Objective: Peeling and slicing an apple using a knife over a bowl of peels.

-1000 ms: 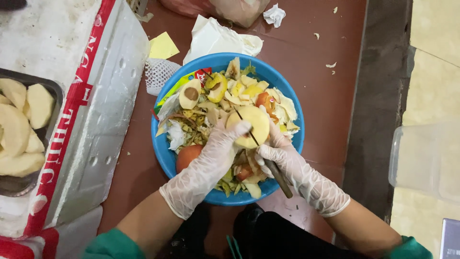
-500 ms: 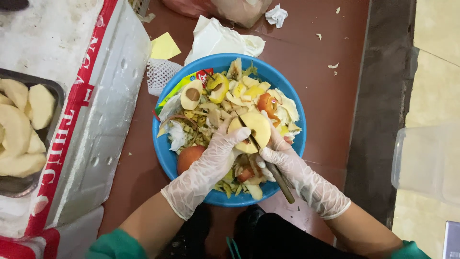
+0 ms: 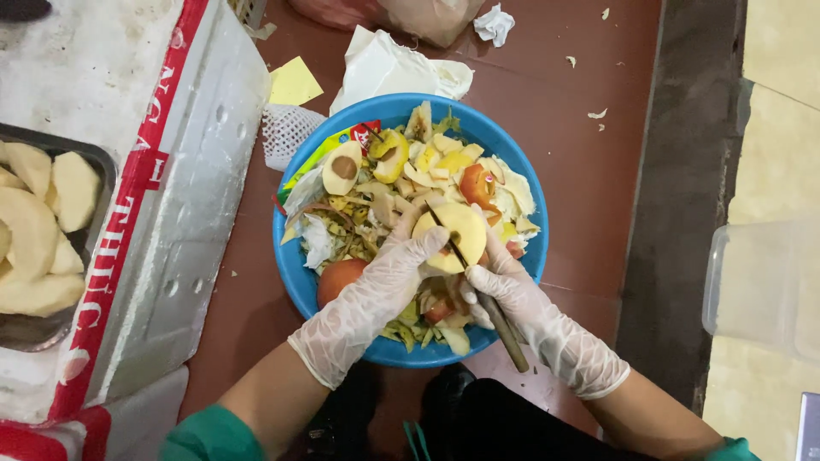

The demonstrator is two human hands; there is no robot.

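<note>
A reddish-brown floor [image 3: 589, 196] runs under everything, with a grey strip and pale tiles off to one side. On it sits a round blue basin [image 3: 295, 277], heaped with fruit scraps [image 3: 401, 188]: yellow peel, cores, a halved piece with a dark pit hollow, bits of red skin, a crumpled wrapper, and a whole reddish fruit [image 3: 340, 277] near the closer rim.

Over the basin the person's gloved left hand [image 3: 376, 290] cradles a peeled pale-yellow fruit [image 3: 457, 235], fingers [image 3: 418, 243] curled round its side and pinching it steady. The gloved right hand [image 3: 521, 303] has its fingers wrapped tight on the brown handle of a small knife [image 3: 478, 286], whose thin blade lies across the fruit's cut face.

To the left stands a white foam box [image 3: 171, 188] with a red band, its lid bearing a metal tray [image 3: 85, 158] filled with peeled, pale fruit pieces [image 3: 34, 230]. Beyond the basin lie a white crumpled bag [image 3: 384, 68], a yellow slip of paper [image 3: 295, 83], a white foam net sleeve [image 3: 286, 132] touching the basin's rim, and a wad of tissue [image 3: 495, 23]. A clear plastic container [image 3: 760, 286] sits at the right edge, on the pale tiles.
</note>
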